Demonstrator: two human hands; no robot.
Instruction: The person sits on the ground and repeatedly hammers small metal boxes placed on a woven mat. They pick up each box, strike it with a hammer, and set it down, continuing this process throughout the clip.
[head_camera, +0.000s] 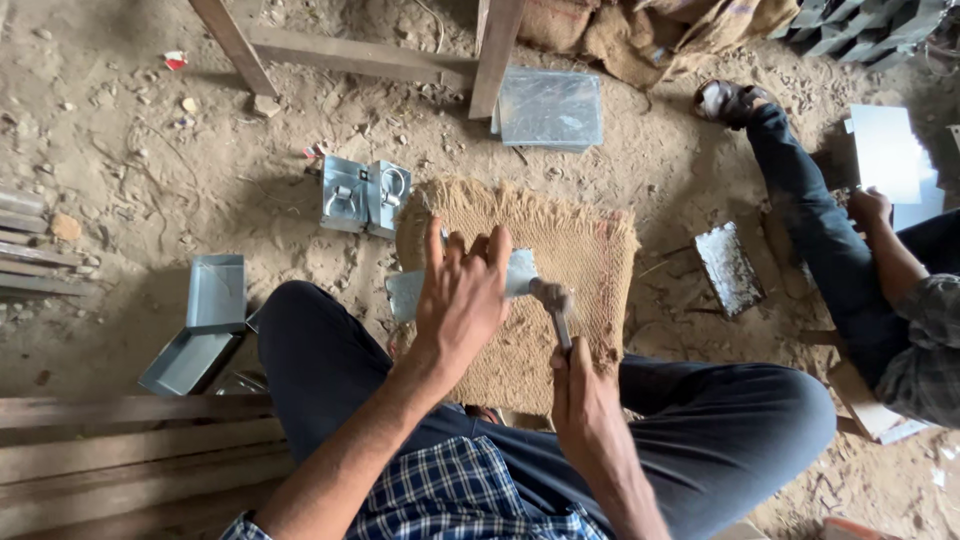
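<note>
Your left hand (462, 300) is spread flat, fingers splayed, pinning the small sheet-metal piece (408, 293) onto the burlap mat (580, 250) on the dirt floor, while your right hand (582, 392) is wrapped tight round the hammer (553, 300), head sitting right at the piece's edge. I'd keep those fingertips back from the strike spot and use short taps, wrist loose. There's a co-worker's hand (868, 208) off to the right, so keep the swing compact.
</note>
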